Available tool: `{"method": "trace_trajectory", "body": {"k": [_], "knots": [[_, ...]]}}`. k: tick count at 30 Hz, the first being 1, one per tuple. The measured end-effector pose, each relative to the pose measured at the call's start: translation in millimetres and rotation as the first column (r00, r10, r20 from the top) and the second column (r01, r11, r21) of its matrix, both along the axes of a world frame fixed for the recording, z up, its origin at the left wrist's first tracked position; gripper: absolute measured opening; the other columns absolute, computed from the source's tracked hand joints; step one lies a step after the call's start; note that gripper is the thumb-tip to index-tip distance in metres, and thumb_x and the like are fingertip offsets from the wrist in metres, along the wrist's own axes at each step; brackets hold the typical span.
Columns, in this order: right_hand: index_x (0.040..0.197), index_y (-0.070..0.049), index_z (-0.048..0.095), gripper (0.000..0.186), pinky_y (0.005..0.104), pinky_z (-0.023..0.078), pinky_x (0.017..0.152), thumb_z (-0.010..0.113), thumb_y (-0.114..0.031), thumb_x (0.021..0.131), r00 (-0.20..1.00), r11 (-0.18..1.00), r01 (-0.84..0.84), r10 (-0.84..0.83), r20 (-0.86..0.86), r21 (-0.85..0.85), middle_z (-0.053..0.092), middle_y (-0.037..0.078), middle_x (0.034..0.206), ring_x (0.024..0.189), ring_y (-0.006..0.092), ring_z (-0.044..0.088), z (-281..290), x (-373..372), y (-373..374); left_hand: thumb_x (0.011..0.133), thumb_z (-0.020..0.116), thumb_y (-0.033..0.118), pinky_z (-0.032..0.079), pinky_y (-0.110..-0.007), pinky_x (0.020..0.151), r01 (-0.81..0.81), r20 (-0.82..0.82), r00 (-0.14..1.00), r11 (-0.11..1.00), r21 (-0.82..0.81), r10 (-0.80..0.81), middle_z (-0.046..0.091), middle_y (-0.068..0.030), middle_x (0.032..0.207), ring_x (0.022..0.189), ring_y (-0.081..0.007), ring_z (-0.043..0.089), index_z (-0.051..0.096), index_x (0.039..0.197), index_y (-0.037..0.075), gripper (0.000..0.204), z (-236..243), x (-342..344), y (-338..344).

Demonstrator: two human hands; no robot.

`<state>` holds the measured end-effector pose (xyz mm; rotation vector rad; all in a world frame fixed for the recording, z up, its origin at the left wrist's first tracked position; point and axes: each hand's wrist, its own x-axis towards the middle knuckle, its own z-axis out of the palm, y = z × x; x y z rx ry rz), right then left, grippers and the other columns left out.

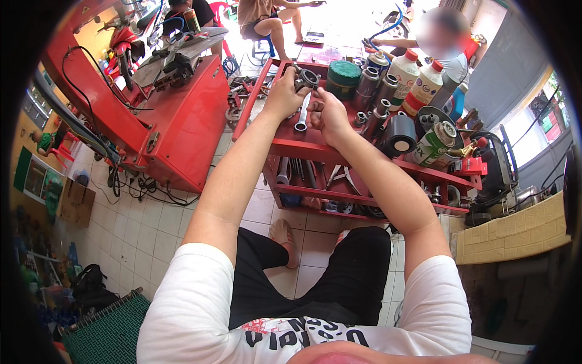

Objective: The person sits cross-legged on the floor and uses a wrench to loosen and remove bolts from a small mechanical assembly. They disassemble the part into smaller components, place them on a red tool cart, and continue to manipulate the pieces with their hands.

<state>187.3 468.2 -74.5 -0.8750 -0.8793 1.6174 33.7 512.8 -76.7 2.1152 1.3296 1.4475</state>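
My left hand (pixel 285 97) grips a dark metal ring-shaped fitting (pixel 308 79) above the red tool tray (pixel 239 124). My right hand (pixel 330 118) is just to its right, a fingertip at the fitting's lower edge and the other fingers curled; whether they hold anything is hidden. Beneath and between my hands a silver wrench (pixel 302 118) lies in the tray. A green tub (pixel 342 79), metal sockets (pixel 364 91), white bottles with red caps (pixel 424 88), a dark cylinder (pixel 397 134) and a spray can (pixel 430 145) crowd the tray's right side.
A large red machine (pixel 176 133) stands left, with cables on the tiled floor (pixel 139 224). A lower shelf (pixel 315 179) holds tools. Seated people (pixel 273 24) are beyond, one (pixel 451 67) behind the bottles. A green mat (pixel 106 327) is at lower left, a cream padded board (pixel 509 230) right.
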Motion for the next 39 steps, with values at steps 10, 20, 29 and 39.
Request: {"method": "trace_trajectory", "body": {"k": [10,20,29,39], "knots": [[0.109,-0.006,0.058,0.032,0.0340,0.048,0.045,0.044,-0.035,0.108,1.000,1.000,-0.026,0.026,0.016,-0.002,0.061,0.003,0.073,0.042,0.0128,0.046,4.2,1.6,-3.1,0.084,0.076,0.009,0.051,-0.043,0.089,0.002,-0.010,1.000,1.000,-0.016,-0.002,0.068,-0.0208,0.109,0.106,-0.0368,0.068,0.048,0.121,0.002,0.047,-0.4,-0.5,0.1],[0.111,-0.008,0.057,0.030,0.0337,0.048,0.049,0.049,-0.037,0.106,1.000,0.998,-0.025,0.026,0.008,-0.050,0.060,0.003,0.073,0.043,0.0121,0.043,4.4,0.1,-4.5,0.084,0.076,0.010,0.051,-0.042,0.089,0.006,-0.009,1.000,1.000,-0.013,-0.006,0.068,-0.0198,0.109,0.106,-0.0361,0.067,0.049,0.120,0.002,0.046,2.1,-1.0,-3.6],[0.109,-0.006,0.053,0.030,0.0316,0.048,0.042,0.047,-0.036,0.107,1.000,1.000,0.006,-0.007,-0.006,-0.028,0.058,0.005,0.074,0.041,0.0114,0.045,2.6,-2.3,-2.2,0.084,0.076,0.008,0.051,-0.041,0.089,-0.002,-0.018,1.000,1.000,-0.008,0.002,0.068,-0.0197,0.108,0.105,-0.0355,0.068,0.050,0.120,0.002,0.044,-4.9,-3.4,3.7],[0.103,-0.005,0.055,0.030,0.0327,0.047,0.040,0.048,-0.034,0.106,0.998,0.998,0.055,-0.055,0.003,-0.027,0.056,0.004,0.070,0.041,0.0125,0.045,3.8,-1.2,-3.7,0.084,0.077,0.009,0.051,-0.042,0.089,-0.029,-0.030,0.999,0.999,-0.021,0.029,0.069,-0.0208,0.109,0.106,-0.0366,0.068,0.050,0.119,0.002,0.044,-2.1,0.1,0.9]]}}
